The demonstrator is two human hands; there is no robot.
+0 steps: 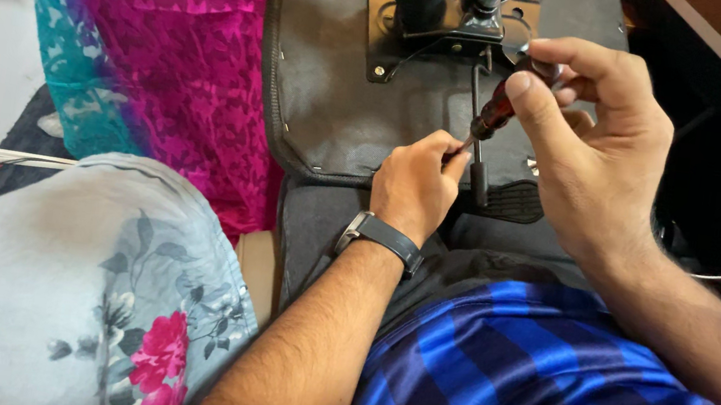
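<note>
Head view: the right hand [596,141] wraps its fingers around a red-and-black screwdriver [494,118], tilted down at the upturned chair base [329,87]. The left hand [414,186] pinches the shaft near the tip, seemingly steadying it. Pink cloth [176,48] lies left.

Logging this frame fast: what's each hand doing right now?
Left hand: closed, pinching the screwdriver shaft near its tip.
Right hand: closed around the screwdriver handle.
</note>
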